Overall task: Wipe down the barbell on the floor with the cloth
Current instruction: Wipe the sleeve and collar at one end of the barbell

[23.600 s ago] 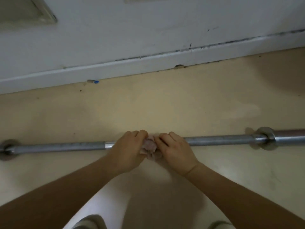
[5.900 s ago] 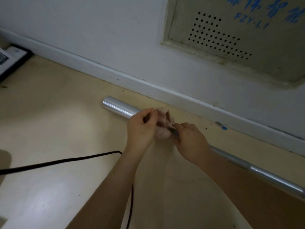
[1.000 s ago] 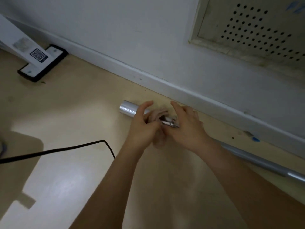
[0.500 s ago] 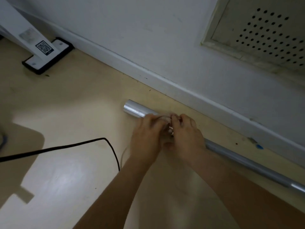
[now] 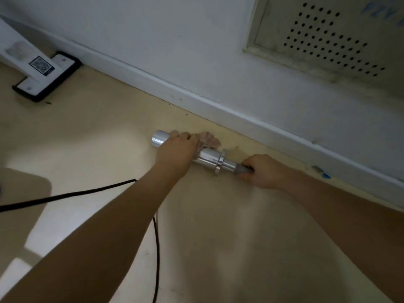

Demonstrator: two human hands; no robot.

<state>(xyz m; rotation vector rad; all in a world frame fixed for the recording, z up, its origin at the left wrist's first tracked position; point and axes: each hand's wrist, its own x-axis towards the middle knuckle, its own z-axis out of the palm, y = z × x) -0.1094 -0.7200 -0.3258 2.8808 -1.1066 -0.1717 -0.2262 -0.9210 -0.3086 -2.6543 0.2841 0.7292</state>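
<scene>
barbell [image 5: 207, 159] on floor [image 5: 105, 132], just beside baseboard [image 5: 240, 119]. left hand [image 5: 177, 152] wraps cloth [image 5: 210, 141] over the sleeve; right hand [image 5: 262, 171] fisted round the shaft. Risks: sleeve spins under the cloth, so the baseboard-facing side gets missed; knuckles scrape baseboard.

Glossy beige floor [image 5: 87, 138] meets a white wall [image 5: 175, 40] at a white skirting board [image 5: 240, 114]; a perforated panel [image 5: 328, 40] is set in the wall, a black-edged stand foot [image 5: 43, 79] and a black cable [image 5: 65, 195] lie left

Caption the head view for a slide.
Left hand presses a pink cloth onto the barbell sleeve while the right hand grips the shaft.
</scene>
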